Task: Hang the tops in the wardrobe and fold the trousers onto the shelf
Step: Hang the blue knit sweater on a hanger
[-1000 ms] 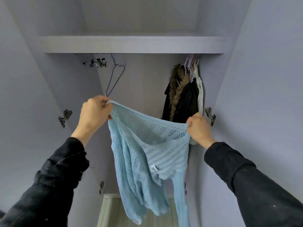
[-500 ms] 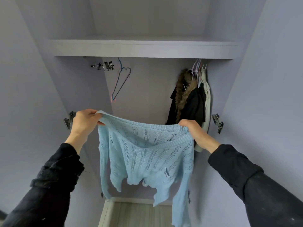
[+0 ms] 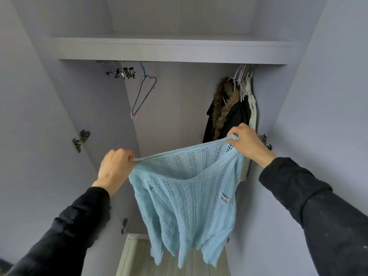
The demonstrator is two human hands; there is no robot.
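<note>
A light blue open-knit top (image 3: 185, 198) hangs in front of the open wardrobe, stretched between both hands by its ribbed edge. My left hand (image 3: 114, 168) pinches the left end of that edge. My right hand (image 3: 247, 143) grips the right end, held higher than the left. A small white label shows on the knit near the right side. Empty wire hangers (image 3: 143, 94) dangle from the rail at the upper left. The shelf (image 3: 169, 51) runs across the top of the wardrobe.
A dark coat with a fur collar (image 3: 225, 110) and pale garments hang at the right end of the rail. Metal clip hangers (image 3: 124, 72) sit at the left end. Door hinges (image 3: 80, 139) stick out on the left panel. The wooden floor (image 3: 139, 259) lies below.
The top has been turned and reopened between my hands. My right hand has risen and my left hand has dropped, so the held edge now slopes up to the right.
</note>
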